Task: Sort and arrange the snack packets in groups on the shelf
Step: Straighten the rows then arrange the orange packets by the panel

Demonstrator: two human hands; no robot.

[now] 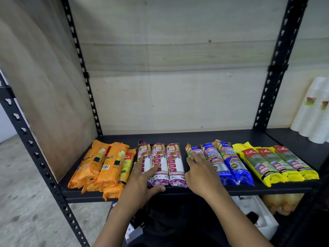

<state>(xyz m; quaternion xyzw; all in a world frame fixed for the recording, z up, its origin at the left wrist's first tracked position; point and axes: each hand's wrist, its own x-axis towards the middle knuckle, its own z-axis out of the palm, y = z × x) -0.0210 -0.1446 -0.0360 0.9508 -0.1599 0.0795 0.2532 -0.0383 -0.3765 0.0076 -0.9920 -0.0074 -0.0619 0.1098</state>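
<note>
Hands flat, fingers apart | left hand (142, 177) on maroon packets (167, 164) | right hand (201, 173) on blue packets (224, 163)

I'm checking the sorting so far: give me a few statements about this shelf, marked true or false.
1. The yellow packets lie at the right end of the black metal shelf. True.
2. The left hand rests on the orange packets. False: it lies flat on the maroon-and-white draw string bag packets.
3. The right hand lies on the leftmost of the blue packets. True.
4. The stacked white cups stand among the packets. False: they stand beyond the right upright.
</note>
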